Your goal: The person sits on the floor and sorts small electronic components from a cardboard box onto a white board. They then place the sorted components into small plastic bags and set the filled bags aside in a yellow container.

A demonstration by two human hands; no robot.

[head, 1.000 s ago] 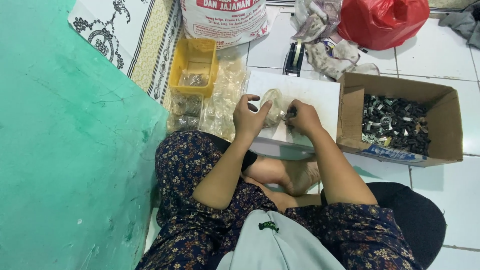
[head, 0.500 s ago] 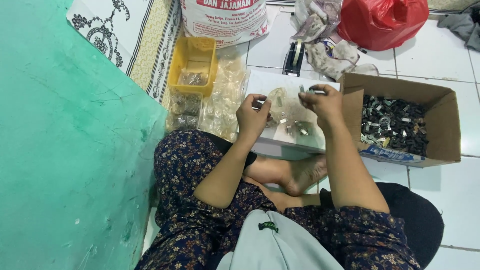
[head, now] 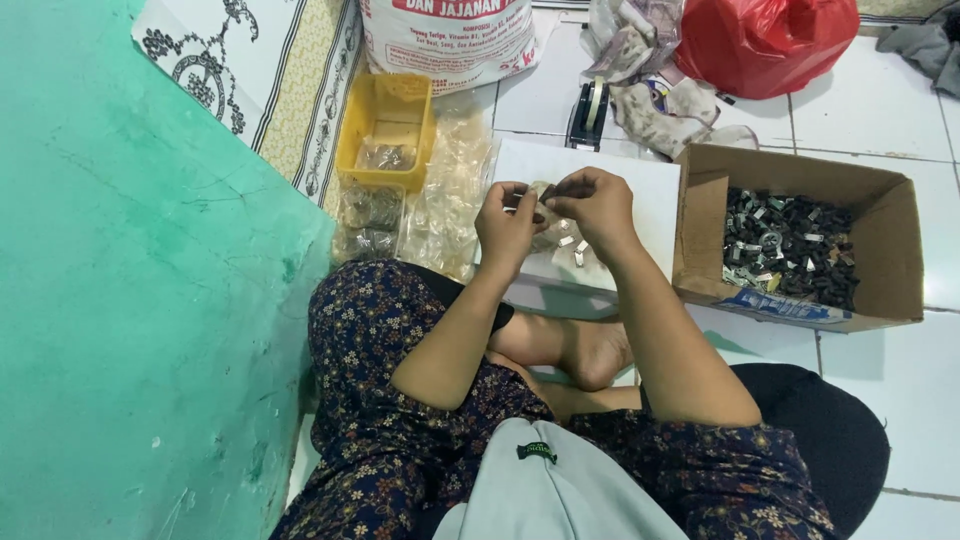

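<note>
My left hand (head: 505, 228) and my right hand (head: 597, 205) meet over a white board (head: 640, 180) that lies on the floor. Between them they pinch the top of a small clear plastic bag (head: 550, 232) holding a few small metal pieces. Their fingertips touch at the bag's mouth. A few loose metal pieces (head: 578, 252) lie on the board just under my hands. Whether my right fingers also hold a piece is hidden.
An open cardboard box (head: 700, 215) of small dark metal parts stands to the right. A yellow tray (head: 350, 150), filled clear bags (head: 368, 212) and empty clear bags (head: 445, 195) lie to the left. A tape dispenser (head: 588, 115), a red bag (head: 765, 45) and a teal wall (head: 130, 300) surround the spot.
Half a second ago my right hand had swung out towards the cardboard box. It has come back to my left hand, and both are closed on the bag again.
</note>
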